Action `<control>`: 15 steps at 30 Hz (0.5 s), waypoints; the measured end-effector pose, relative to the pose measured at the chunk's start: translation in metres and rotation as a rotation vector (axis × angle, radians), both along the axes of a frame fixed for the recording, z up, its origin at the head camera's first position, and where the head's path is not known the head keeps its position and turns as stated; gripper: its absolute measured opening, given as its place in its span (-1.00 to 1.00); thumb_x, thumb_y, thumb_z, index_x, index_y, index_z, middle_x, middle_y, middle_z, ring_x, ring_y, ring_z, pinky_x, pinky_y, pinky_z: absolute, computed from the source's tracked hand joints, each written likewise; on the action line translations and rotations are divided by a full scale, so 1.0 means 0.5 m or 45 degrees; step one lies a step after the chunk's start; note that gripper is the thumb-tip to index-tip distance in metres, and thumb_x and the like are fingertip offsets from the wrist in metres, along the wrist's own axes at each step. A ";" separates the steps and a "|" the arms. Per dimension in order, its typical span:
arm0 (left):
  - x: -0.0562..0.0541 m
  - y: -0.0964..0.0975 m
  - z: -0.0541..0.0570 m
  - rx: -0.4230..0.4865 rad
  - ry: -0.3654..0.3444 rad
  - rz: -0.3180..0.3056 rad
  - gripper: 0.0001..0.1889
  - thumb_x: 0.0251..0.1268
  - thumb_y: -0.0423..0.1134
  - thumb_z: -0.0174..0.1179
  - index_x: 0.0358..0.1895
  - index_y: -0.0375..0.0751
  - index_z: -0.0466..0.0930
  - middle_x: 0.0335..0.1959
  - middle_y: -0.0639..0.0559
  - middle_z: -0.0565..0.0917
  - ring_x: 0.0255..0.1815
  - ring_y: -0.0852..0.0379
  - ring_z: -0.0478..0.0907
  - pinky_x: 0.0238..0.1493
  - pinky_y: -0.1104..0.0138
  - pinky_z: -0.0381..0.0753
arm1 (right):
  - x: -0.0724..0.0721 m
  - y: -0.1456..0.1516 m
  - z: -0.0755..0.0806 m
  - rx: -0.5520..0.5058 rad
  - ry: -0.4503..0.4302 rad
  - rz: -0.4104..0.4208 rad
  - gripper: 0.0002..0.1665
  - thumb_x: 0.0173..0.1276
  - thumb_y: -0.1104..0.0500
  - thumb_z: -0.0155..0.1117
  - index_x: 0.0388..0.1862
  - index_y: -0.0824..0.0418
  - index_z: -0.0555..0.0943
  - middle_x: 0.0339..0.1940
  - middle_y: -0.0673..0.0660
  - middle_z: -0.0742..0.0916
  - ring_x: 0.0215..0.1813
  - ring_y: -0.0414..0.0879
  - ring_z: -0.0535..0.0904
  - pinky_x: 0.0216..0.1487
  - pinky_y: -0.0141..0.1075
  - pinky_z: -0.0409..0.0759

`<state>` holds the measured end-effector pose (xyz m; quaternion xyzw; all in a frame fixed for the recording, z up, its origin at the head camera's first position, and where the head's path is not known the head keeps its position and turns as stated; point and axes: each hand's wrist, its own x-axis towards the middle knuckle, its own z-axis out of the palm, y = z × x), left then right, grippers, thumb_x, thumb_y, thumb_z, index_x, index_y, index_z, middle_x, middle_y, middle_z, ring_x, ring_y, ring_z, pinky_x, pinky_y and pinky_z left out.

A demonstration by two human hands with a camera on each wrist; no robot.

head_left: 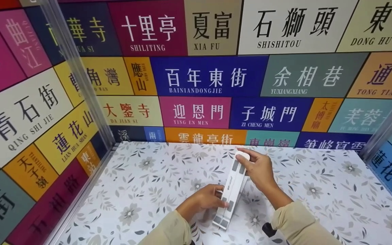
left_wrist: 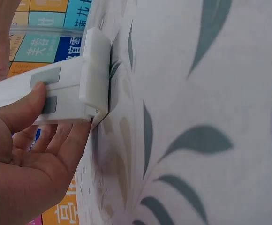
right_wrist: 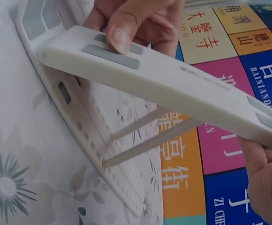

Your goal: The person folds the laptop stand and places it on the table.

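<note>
A white foldable laptop stand (head_left: 230, 187) with grey pads is tilted up over the patterned tabletop, its lower end near the cloth. My left hand (head_left: 204, 198) pinches it near that lower end, thumb on top by a grey pad and fingers underneath, as the left wrist view shows. At the raised far end, my right hand (head_left: 260, 170) grips the stand between thumb and fingers. From the right wrist view, the stand is partly unfolded: two thin struts (right_wrist: 150, 144) join the upper arm (right_wrist: 173, 82) to a notched base (right_wrist: 86, 126).
The tabletop (head_left: 141, 190) has a white covering with grey flowers and leaves. Behind it rises a wall of coloured signs (head_left: 213, 76), continuing along the left side. Clear upright edges (head_left: 90, 88) stand at the corners. A small black object (head_left: 268, 229) sits by the right sleeve.
</note>
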<state>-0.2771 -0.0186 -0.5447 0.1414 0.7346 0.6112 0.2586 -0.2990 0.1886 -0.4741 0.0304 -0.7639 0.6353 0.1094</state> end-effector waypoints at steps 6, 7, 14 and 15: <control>-0.020 -0.023 0.004 -0.081 -0.042 -0.072 -0.62 0.11 -0.53 0.42 -0.01 -0.08 0.72 -0.32 0.08 0.75 -0.36 0.21 0.63 -0.32 0.38 0.60 | 0.018 -0.018 0.005 -0.027 0.037 -0.099 -0.56 0.31 0.00 0.51 0.15 0.05 0.75 -0.10 0.22 0.84 -0.26 -0.06 0.81 -0.33 -0.22 0.78; -0.023 -0.026 0.004 -0.087 -0.046 -0.082 -0.61 0.12 -0.52 0.42 -0.01 -0.07 0.72 -0.31 0.07 0.75 -0.35 0.20 0.63 -0.33 0.38 0.59 | 0.021 -0.020 0.005 -0.008 0.052 -0.120 -0.57 0.30 -0.01 0.51 0.14 0.03 0.75 -0.12 0.22 0.84 -0.28 -0.06 0.81 -0.35 -0.24 0.77; -0.024 -0.035 0.003 -0.099 -0.067 -0.098 -0.63 0.13 -0.47 0.44 -0.01 -0.04 0.71 -0.28 0.09 0.75 -0.34 0.21 0.62 -0.36 0.37 0.57 | 0.028 -0.026 0.004 0.078 0.094 -0.190 -0.60 0.30 -0.05 0.51 0.11 -0.05 0.76 -0.16 0.18 0.85 -0.37 -0.11 0.78 -0.42 -0.27 0.75; -0.022 -0.035 0.003 -0.094 -0.066 -0.090 -0.63 0.13 -0.47 0.44 -0.01 -0.04 0.71 -0.28 0.09 0.74 -0.34 0.21 0.61 -0.37 0.37 0.56 | 0.028 -0.026 0.005 0.075 0.074 -0.181 -0.59 0.30 -0.05 0.51 0.12 -0.05 0.76 -0.13 0.17 0.85 -0.36 -0.13 0.78 -0.40 -0.28 0.75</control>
